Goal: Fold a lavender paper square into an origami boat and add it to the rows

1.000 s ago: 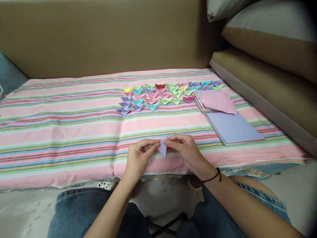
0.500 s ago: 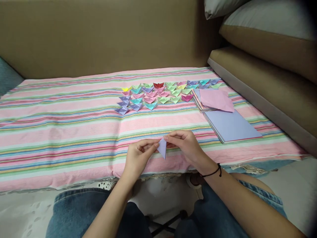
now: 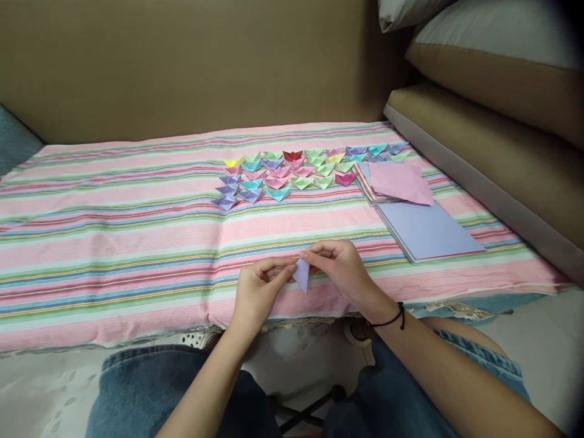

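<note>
Folded lilac piece (image 3: pixel 302 277): thin paper, matt and smooth, with crisp creases. Small boats (image 3: pixel 277 194): likewise matt paper, sharply folded. Pink sheet (image 3: pixel 401 182): matt paper, faintly rumpled. Lilac-topped stack (image 3: pixel 433 231): flat, smooth paper. Striped cover (image 3: pixel 137 246): cloth, dull and softly wrinkled, its near edge ragged. Backrest (image 3: pixel 191 67): smooth, leather-like from where I stand, with a faint sheen. Thick cushion (image 3: pixel 497 161): smooth brown covering of similar look. Trousers (image 3: pixel 146 383): blue denim, matt. Wristband (image 3: pixel 387 321): dark knotted cord. Pale shoe (image 3: pixel 194 339): perforated, plastic-looking. Floor (image 3: pixel 36 395): smooth, lightly glossy.
</note>
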{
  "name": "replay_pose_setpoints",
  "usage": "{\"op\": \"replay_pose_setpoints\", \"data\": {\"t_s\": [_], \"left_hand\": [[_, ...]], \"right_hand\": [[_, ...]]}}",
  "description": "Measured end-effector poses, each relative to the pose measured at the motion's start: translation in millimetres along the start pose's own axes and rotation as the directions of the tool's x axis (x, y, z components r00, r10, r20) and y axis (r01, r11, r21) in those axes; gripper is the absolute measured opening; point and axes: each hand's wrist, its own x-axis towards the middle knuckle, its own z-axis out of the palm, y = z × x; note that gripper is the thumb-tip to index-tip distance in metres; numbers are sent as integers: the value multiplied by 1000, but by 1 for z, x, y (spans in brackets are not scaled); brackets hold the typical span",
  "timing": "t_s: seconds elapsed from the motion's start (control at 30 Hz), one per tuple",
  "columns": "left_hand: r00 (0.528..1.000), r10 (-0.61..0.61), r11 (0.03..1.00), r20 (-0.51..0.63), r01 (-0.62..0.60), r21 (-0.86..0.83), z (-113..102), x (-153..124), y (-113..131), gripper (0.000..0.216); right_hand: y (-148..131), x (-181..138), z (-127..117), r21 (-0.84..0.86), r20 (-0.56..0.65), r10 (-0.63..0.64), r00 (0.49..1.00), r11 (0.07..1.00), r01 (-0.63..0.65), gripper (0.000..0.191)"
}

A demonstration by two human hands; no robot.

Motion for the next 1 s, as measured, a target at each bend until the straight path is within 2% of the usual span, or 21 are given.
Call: {"op": "replay_pose_setpoints", "data": {"t_s": [0.13, 0.27, 0.37, 0.53, 0.67, 0.77, 0.87, 1.0], "left_hand": [[1000, -11, 999, 23, 12, -39, 1, 0, 0, 20], [999, -12, 987, -50, 4, -158, 0, 0, 0, 30], [995, -36, 975, -90, 16, -221, -1, -1, -1, 33], [998, -39, 974, -42, 29, -223, -1, -1, -2, 32], [997, -45, 984, 55, 54, -167, -2, 1, -3, 31], [995, -36, 988, 93, 50, -148, -3, 2, -2, 34], [1000, 21, 986, 21, -17, -165, -4, 3, -2, 35], [997, 45, 976, -67, -58, -211, -3, 3, -3, 35]], "right_hand": [[1, 0, 1, 17, -22, 2, 1000, 1000, -2, 21], [2, -1, 5, 105, 1, 55, 998, 993, -55, 27], [3, -3, 9, 89, 53, 99, 994, 991, -104, 27], [5, -4, 8, -78, 32, -14, 999, 997, 17, 23], [4, -2, 2, -222, 72, -89, 993, 970, 103, 23], [4, -2, 1, -266, 93, -128, 987, 952, 149, 22], [4, -2, 3, -199, 101, -101, 990, 973, 120, 21], [5, -3, 6, -59, 127, 11, 992, 998, -3, 21]]}}
